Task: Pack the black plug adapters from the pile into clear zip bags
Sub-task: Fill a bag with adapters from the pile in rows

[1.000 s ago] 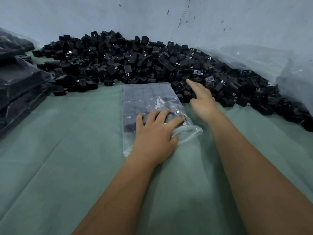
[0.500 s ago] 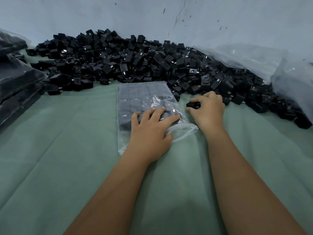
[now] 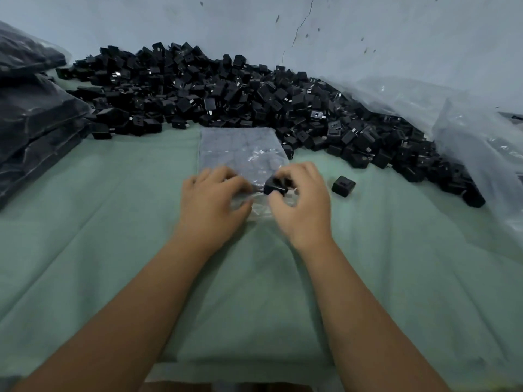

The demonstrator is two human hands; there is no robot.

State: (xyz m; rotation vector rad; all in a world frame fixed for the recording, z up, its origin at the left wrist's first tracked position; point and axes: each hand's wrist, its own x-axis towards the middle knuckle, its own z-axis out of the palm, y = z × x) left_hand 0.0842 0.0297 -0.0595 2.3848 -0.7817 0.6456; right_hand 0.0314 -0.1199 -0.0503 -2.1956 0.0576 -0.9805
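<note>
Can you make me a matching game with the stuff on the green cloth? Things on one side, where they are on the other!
Things:
1. big pile of plugs
2. plug in the right hand
3. lone plug
4. clear bag

Places:
A. lying flat in front of the hands
B. alone on the cloth, right of the hands
C. heaped along the wall
D. pinched at the bag's near end

Pairs: 1-C, 2-D, 3-B, 4-A

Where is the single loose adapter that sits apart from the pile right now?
In the head view, the loose adapter lies alone on the green cloth, just right of the right hand and in front of the pile.
</note>
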